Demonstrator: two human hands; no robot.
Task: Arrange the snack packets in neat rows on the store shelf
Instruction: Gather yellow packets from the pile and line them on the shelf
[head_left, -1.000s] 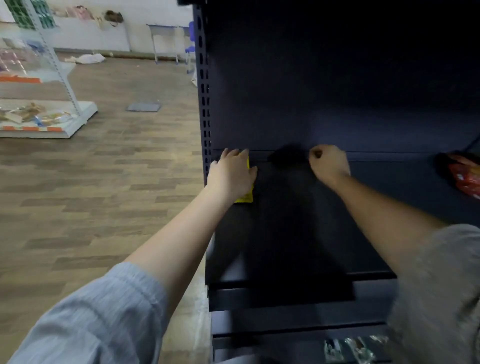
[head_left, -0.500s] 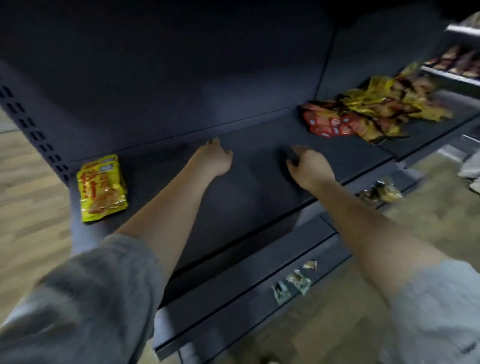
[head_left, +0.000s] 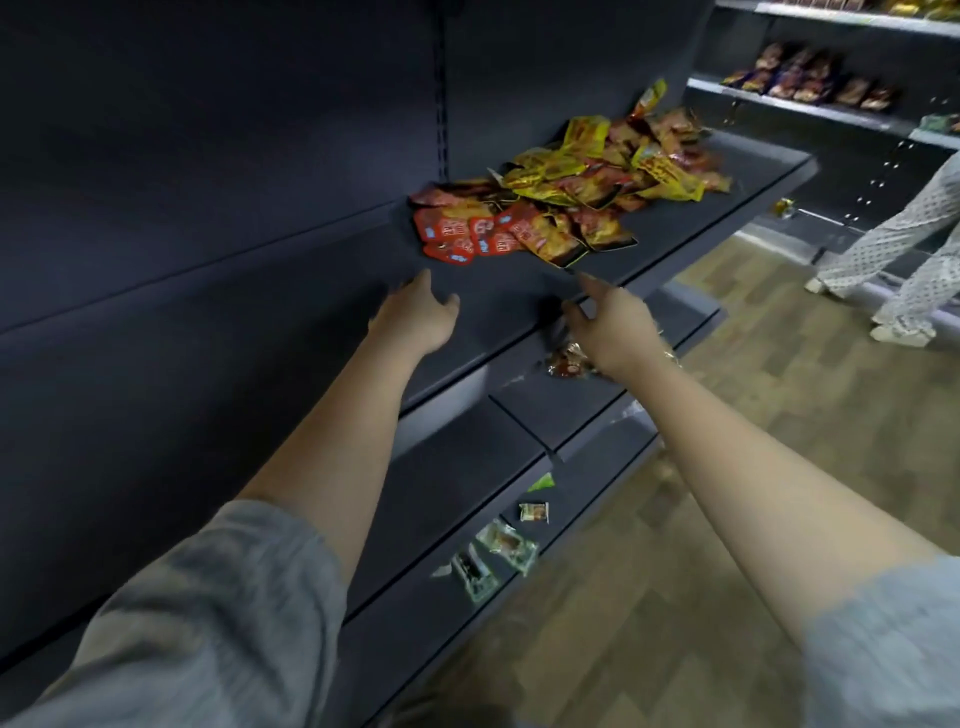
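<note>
Both hands reach toward the loose heap of snack packets on the dark shelf. Left hand is over the shelf board just short of the red packets, fingers straight and apart, holding nothing. Right hand is at the shelf's front edge, fingers spread and empty. I judge the step to be fetching the next packets; it calls for picking a few from the near edge of the heap. Yellow packets lie mixed behind the red ones. Lower shelves hold a few scattered small packets.
</note>
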